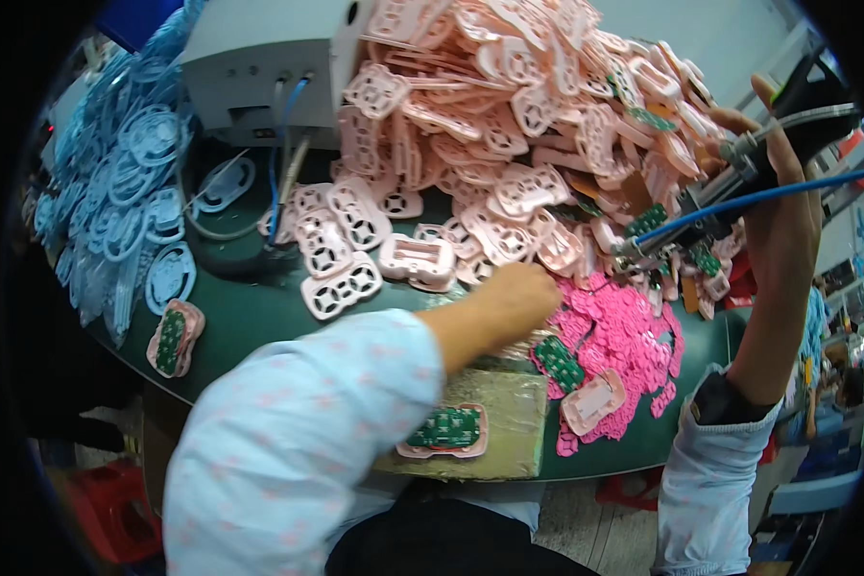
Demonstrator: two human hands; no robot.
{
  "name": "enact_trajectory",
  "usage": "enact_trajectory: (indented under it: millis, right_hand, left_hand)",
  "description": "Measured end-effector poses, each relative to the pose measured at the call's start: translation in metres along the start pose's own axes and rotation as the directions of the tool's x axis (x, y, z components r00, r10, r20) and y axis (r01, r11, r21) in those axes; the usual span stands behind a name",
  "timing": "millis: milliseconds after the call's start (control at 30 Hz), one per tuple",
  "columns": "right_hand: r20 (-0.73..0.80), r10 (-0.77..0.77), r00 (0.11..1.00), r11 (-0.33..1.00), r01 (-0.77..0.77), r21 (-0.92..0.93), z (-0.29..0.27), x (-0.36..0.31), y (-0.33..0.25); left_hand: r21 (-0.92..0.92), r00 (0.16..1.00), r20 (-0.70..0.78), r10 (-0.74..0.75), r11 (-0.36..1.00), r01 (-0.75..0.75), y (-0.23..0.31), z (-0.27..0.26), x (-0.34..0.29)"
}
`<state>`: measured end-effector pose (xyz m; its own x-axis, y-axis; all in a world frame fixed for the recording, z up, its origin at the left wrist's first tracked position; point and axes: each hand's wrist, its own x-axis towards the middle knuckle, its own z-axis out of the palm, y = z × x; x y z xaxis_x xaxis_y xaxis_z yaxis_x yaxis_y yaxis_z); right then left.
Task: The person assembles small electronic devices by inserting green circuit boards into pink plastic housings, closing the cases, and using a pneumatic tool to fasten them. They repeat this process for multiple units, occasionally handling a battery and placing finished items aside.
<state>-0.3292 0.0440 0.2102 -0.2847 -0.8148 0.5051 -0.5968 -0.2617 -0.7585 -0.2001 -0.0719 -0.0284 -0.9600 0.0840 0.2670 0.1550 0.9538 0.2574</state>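
My left hand is closed, knuckles up, at the left edge of a heap of bright pink rubbery keypad-like pieces. Whatever its fingers hold is hidden. My right hand is raised at the right, wrapped round a powered screwdriver with a metal nose and a blue hose, its tip pointing left above the pink heap. Below my left hand, a green circuit board and a pale pink shell lie on the heap. Another board in a pink shell rests on a tape-covered block.
Pale pink shells are piled high at the back, some with boards. Blue plastic parts heap up at the left, beside a grey machine with cables. One shell with a board sits near the green table's left edge.
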Motion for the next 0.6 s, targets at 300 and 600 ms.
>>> enact_trajectory:
  millis: [300, 600]
  right_hand:
    - [-0.397, -0.192, 0.898, 0.934, 0.043, -0.354, 0.006, -0.047, -0.002]
    - [0.317, 0.613, 0.724, 0.71, -0.68, 0.181, 0.116, -0.131, 0.03]
  left_hand:
    - [-0.168, 0.921, -0.309, -0.237, 0.967, 0.192, 0.01, -0.028, -0.043]
    - [-0.887, 0.731, 0.242, -0.638, 0.16, 0.433, 0.047, -0.099, -0.133]
